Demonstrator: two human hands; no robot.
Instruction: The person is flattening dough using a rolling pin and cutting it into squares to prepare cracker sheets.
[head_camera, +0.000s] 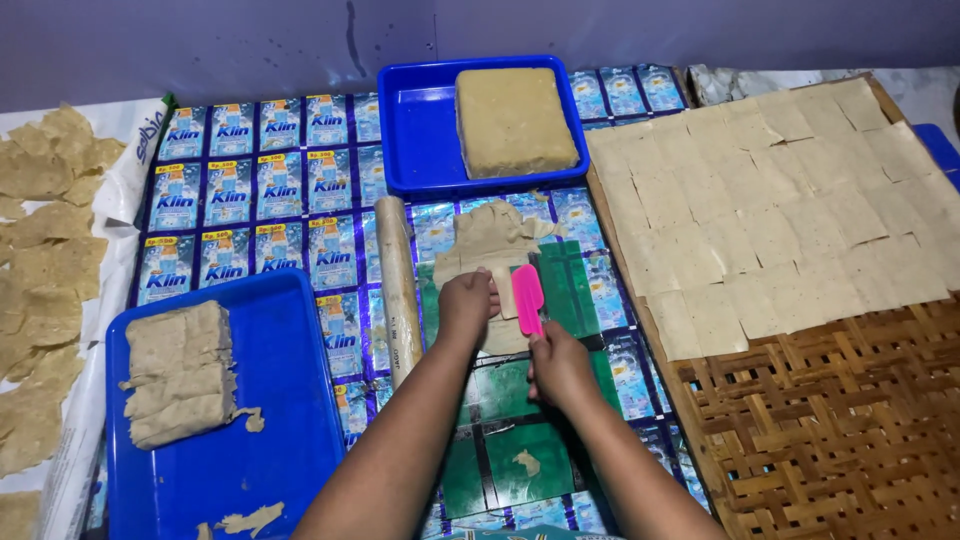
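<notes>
Fingers of right hand (560, 365) grip one pink scraper (527, 297); left hand (467, 303) presses dough sheet (490, 245).

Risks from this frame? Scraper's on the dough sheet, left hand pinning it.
1. The pink scraper in the right hand works right beside the left hand; fingers might get nicked.
2. The thin dough sheet looks ragged-edged; it may tear when lifted.
3. The rolling pin lies loose alongside and could roll onto the sheet.

Rolling pin (398, 285) left of dough sheet (490, 245)
</notes>
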